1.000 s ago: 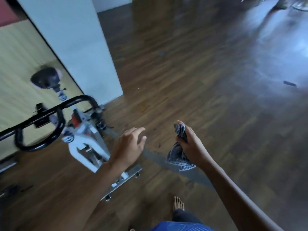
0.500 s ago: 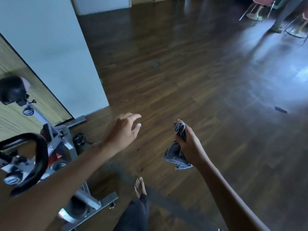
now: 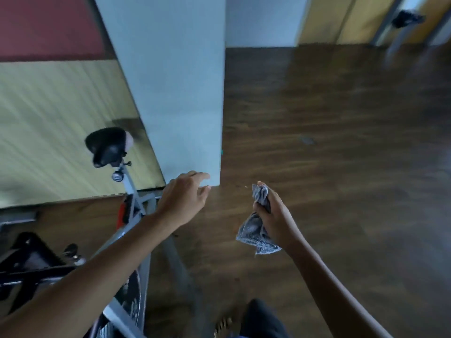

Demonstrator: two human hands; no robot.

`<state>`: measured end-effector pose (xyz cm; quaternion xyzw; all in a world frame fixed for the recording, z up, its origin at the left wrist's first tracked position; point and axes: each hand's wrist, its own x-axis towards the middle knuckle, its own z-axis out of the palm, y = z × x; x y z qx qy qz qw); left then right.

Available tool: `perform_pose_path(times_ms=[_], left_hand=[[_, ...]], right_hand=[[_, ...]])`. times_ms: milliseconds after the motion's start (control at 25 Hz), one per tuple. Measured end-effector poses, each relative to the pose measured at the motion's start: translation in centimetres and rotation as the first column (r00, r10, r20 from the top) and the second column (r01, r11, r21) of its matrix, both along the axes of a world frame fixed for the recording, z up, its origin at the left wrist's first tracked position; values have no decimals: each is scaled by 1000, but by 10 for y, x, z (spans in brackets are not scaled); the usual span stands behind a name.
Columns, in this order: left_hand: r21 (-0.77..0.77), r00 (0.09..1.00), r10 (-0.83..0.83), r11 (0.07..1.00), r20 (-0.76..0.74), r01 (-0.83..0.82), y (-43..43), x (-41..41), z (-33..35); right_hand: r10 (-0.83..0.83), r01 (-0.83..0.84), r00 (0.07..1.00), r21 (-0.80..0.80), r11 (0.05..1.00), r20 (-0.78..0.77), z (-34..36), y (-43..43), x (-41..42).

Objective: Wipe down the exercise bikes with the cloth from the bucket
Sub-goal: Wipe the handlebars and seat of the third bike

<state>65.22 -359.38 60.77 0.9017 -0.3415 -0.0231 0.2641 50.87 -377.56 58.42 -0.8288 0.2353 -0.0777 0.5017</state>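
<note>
A white-framed exercise bike (image 3: 131, 208) stands at the lower left, its black saddle (image 3: 107, 146) up near the mirror wall and its black handlebars (image 3: 29, 267) at the left edge. My left hand (image 3: 184, 198) hovers open above the bike's frame, fingers spread, touching nothing. My right hand (image 3: 271, 213) is closed around a crumpled grey cloth (image 3: 256, 236), which hangs below the fist over the wooden floor, right of the bike. No bucket is in view.
A pale blue pillar (image 3: 175, 93) rises just behind my left hand, with a mirror panel (image 3: 61, 106) to its left. Dark wooden floor (image 3: 341, 167) stretches to the right. My leg and bare foot (image 3: 223, 325) show at the bottom edge. Yellow doors (image 3: 341, 18) stand far back.
The view has swung left and up, bringing the pillar, mirror and saddle into the centre-left. Both hands keep their pose; the right still grips the cloth.
</note>
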Motion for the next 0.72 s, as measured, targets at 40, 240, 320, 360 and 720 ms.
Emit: perform_pose_path(times_ms=[40, 240, 320, 360, 720], left_hand=[[3, 998, 60, 998, -10, -60, 6, 22, -3], [11, 913, 408, 913, -2, -408, 37, 125, -26], [36, 841, 541, 840, -9, -541, 47, 163, -38], [48, 794, 608, 793, -8, -607, 52, 185, -48], [9, 343, 934, 346, -103, -938, 115, 322, -186]], right_hand=[[70, -70, 998, -7, 998, -1, -2, -1, 31], [411, -410, 912, -41, 911, 10, -23, 4, 202], [515, -513, 857, -56, 856, 19, -37, 15, 272], [579, -577, 815, -68, 814, 26, -46, 23, 311], [891, -870, 442, -192, 454, 106, -177, 124, 556]])
